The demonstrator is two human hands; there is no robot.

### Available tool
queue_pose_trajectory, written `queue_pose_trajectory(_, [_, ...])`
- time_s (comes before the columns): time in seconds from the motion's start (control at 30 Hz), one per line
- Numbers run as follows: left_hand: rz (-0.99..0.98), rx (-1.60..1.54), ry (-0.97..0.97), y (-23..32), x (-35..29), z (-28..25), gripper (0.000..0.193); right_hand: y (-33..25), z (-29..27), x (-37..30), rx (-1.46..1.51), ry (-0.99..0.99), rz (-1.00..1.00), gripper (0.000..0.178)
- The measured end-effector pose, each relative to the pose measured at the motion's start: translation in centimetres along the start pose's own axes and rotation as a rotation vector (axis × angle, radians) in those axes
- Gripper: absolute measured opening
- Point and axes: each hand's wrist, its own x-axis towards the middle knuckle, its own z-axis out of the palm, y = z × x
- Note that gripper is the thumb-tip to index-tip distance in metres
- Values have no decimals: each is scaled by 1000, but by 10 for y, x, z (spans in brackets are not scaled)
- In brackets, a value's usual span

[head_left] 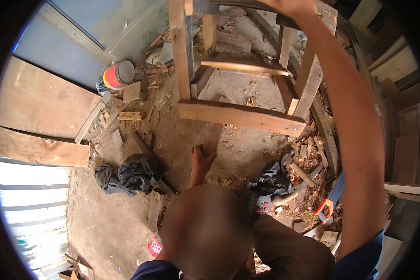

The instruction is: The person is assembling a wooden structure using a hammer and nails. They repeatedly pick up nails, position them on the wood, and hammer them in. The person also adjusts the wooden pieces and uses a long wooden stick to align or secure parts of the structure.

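A rough wooden frame of legs and crosspieces (240, 119), like a stool or small table frame, stands at the far side. My right arm reaches up along the right, and my right hand (296, 8) grips the frame's far upper part; its fingers are partly cut off by the picture's edge. Below the frame's near crosspiece is my left hand (203, 161), low over the dirt floor, with thumb and fingers apart. A narrow reddish-brown wood strip (214, 135) reaches the gap between them; no firm grip shows. A blurred round patch covers part of my left arm.
Wood scraps and shavings litter the floor. A handsaw with an orange handle (327, 207) lies at right. Black plastic (137, 173) is crumpled at left, with more (271, 181) at right. A paint can (118, 75) lies far left; a red-and-white can (155, 246) is near me.
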Motion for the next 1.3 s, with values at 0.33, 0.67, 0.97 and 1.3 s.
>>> queue_pose_trajectory(0.33, [182,-662,290,119,79,-132,59,-24,-2,-101,-10,393,-264,90])
queue_pose_trajectory(0.67, [474,-389,82,102,35,-118,53,-59,-30,-217,46,260,-243,84])
queue_pose_trajectory(0.97, [-62,317,-200,-10,7,-54,85,-40,-31,-166,34,301,-229,82])
queue_pose_trajectory(1.3, [26,471,-257,-34,-22,4,78,-20,-13,-116,-94,443,-289,82])
